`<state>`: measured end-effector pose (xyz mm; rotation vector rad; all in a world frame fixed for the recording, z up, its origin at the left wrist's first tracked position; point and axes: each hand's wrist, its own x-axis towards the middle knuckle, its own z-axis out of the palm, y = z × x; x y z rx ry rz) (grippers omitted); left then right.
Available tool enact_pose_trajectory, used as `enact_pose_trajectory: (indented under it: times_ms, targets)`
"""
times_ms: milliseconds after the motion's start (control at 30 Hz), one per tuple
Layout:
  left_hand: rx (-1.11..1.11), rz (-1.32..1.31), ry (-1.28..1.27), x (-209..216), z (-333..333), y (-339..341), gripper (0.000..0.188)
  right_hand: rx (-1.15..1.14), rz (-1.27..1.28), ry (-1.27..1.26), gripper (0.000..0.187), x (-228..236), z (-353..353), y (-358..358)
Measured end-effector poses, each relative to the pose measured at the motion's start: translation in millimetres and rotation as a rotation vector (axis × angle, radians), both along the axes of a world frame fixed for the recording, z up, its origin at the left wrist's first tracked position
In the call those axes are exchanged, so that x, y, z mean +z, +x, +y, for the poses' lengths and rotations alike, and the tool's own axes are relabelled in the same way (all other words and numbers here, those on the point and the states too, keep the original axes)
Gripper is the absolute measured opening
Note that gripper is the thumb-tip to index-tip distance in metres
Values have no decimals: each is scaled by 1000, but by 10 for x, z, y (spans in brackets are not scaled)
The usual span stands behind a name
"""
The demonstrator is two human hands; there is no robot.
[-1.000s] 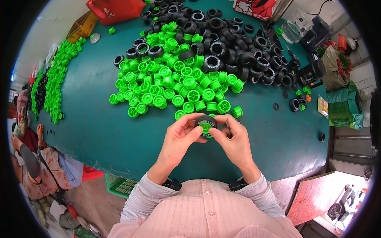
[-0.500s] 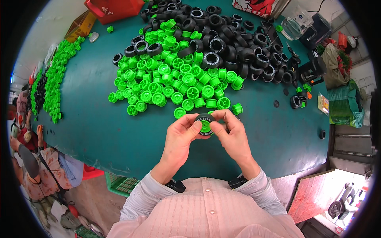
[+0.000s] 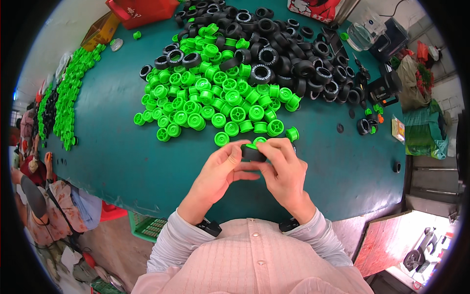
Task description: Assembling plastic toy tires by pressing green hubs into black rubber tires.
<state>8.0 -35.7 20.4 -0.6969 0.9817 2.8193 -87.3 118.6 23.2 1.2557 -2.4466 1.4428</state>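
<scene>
A small toy wheel, a black rubber tyre (image 3: 253,155) with a bright green rim (image 3: 251,145) in it, is held above the near part of the table in front of my chest. The wheel is tipped so that the tyre's side wall faces me and the rim shows along its top. My right hand (image 3: 285,171) pinches it from the right, with fingers bent over the rim. On its left edge are the thumb and forefinger of my left hand (image 3: 215,171), whose other fingers stretch beneath the tyre.
Just beyond my hands lies a heap of loose green rims (image 3: 205,105), with a pile of black tyres (image 3: 293,54) behind it. Rows of green rims (image 3: 73,93) run along the table's left side. Single tyres (image 3: 397,167) and a jug (image 3: 361,36) stand at the right. A person's arm (image 3: 35,198) shows far left.
The wheel has tilted from showing its face with the green hub to showing its side wall. My left fingers have loosened and spread below it; my right hand has turned over its top.
</scene>
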Motion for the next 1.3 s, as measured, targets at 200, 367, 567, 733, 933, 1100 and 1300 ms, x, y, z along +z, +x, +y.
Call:
enact_pose_trajectory:
  times_ms: [200, 367, 567, 733, 933, 1100, 1300]
  targets:
    - [153, 240, -6, -71, -28, 33, 48, -16, -447, -200, 22, 10, 8, -35]
    - [212, 193, -82, -80, -46, 51, 52, -8, -640, -132, 15, -4, 135, -114]
    - [285, 206, -175, -175, 55, -5, 52, 2, -516, 103, 9, 156, 10, 9]
    - [291, 262, -65, -151, 70, -50, 50, 31, -305, 42, 6, 67, -83, 61]
    - [309, 233, -182, -100, 98, -79, 42, 10, -109, 75, 7, 96, -135, 79]
    - [335, 192, -260, -94, 130, -101, 42, 57, -492, 118, 11, 47, -116, 68]
    - [357, 202, -355, -108, 168, -112, 39, 112, -841, 59, 18, 122, -120, 43]
